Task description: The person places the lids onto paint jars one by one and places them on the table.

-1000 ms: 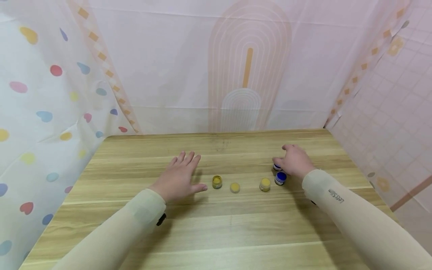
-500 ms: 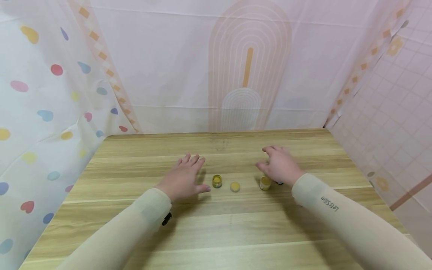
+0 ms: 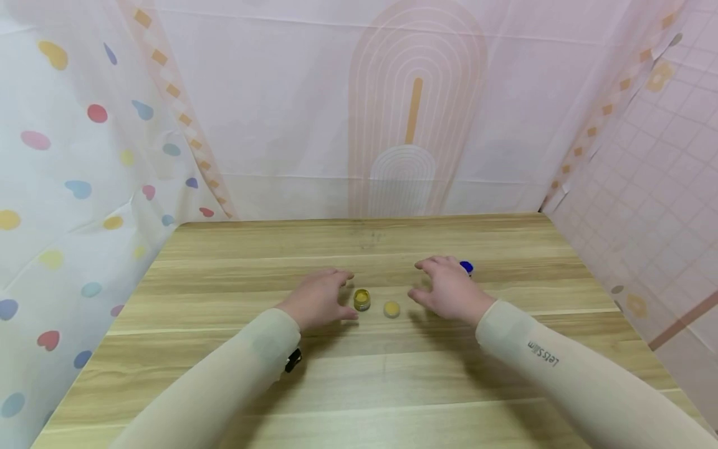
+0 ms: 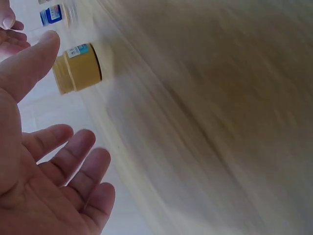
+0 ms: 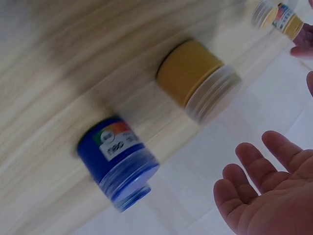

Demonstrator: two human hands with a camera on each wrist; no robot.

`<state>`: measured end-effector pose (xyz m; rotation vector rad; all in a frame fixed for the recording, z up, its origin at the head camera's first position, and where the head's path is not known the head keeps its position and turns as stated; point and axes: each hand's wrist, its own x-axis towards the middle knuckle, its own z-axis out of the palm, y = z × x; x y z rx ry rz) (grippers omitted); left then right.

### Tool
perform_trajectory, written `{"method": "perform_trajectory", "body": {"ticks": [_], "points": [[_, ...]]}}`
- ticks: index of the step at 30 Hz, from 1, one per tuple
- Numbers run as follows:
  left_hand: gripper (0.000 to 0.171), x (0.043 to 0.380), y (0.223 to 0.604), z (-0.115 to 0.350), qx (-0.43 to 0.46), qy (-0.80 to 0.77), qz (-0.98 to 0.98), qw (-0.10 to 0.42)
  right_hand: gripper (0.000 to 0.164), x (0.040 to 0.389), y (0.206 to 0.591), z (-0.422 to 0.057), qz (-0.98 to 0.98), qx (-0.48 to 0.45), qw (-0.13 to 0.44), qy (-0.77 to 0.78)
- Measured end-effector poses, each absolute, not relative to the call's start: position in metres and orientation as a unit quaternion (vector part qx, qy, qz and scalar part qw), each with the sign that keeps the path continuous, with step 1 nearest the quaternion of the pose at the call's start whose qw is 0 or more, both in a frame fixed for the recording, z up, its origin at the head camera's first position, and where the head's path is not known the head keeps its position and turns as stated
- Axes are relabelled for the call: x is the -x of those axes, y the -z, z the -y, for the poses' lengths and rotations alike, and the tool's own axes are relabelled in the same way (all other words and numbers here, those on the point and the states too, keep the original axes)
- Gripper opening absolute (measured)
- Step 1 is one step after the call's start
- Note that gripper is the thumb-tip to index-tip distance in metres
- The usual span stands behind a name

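Observation:
In the head view my left hand hovers with spread fingers just left of an uncapped yellow paint jar; in the left wrist view that jar stands apart from the thumb. Right of it lies a yellow-centred lid. My right hand is over the table, fingers extended, holding nothing. In the right wrist view a clear-lidded yellow jar and a blue paint jar stand near this hand. Part of another blue piece shows behind the blue jar.
Jars stand on a wood-grain table. Behind its far edge hangs a pale printed cloth, with patterned cloth at both sides. A blue top peeks out beyond my right hand.
My right hand has left the blue pieces and moved left, now covering the second yellow jar in the head view. My left hand has moved right, closer to the uncapped jar.

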<state>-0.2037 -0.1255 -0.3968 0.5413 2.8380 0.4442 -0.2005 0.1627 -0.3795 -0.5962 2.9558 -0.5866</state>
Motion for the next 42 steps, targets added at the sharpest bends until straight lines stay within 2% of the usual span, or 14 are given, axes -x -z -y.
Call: {"method": "perform_trajectory", "body": {"ticks": [9,21,26,31,38,42], "points": [[0.068,0.214,0.409,0.114,-0.172,-0.193,-0.956,0.141,0.062,0.193,0.381,-0.159,-0.962,0.203,0.025,0.180],[0.033,0.212,0.414,0.110,-0.180,-0.203,-0.955,0.120,0.062,0.191,0.382,-0.156,-0.962,0.203,0.029,0.178],[0.030,0.209,0.410,0.118,-0.157,-0.248,-0.948,0.125,0.061,0.190,0.383,-0.153,-0.961,0.204,0.034,0.185],[0.030,0.206,0.408,0.127,-0.155,-0.288,-0.939,0.108,0.060,0.190,0.384,-0.146,-0.956,0.218,0.056,0.187],[0.021,0.201,0.406,0.134,-0.174,-0.321,-0.928,0.077,0.054,0.193,0.390,-0.132,-0.953,0.256,0.084,0.139],[0.020,0.197,0.405,0.133,-0.183,-0.322,-0.926,0.071,0.050,0.196,0.395,-0.124,-0.951,0.280,0.084,0.100]]}}
